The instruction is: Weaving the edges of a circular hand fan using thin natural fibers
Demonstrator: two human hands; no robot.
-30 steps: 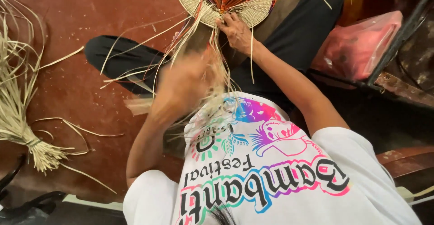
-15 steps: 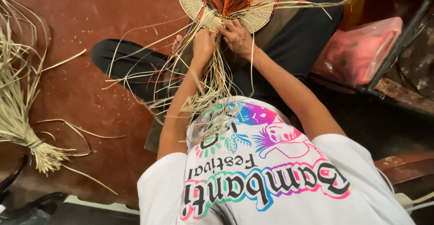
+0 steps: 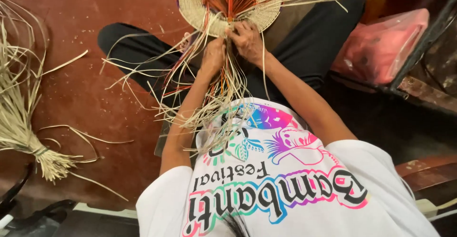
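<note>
Loose strands (image 3: 143,82) splay left of your lap toward the tied bundle (image 3: 24,132) on the floor; they could snag or cross, and pulling one blind might loosen the weave. Your left hand (image 3: 213,56) is closed around the gathered strands under the fan. Your right hand (image 3: 246,39) pinches the near rim of the woven fan (image 3: 228,3), which sits far from you over your knees: pale round border, orange ribs at centre.

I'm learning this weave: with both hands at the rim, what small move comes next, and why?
Probably tuck one loose strand into the woven disc's unfinished lower edge. Left hand and right hand both pinch strands right there, and many ends hang free below.
</note>
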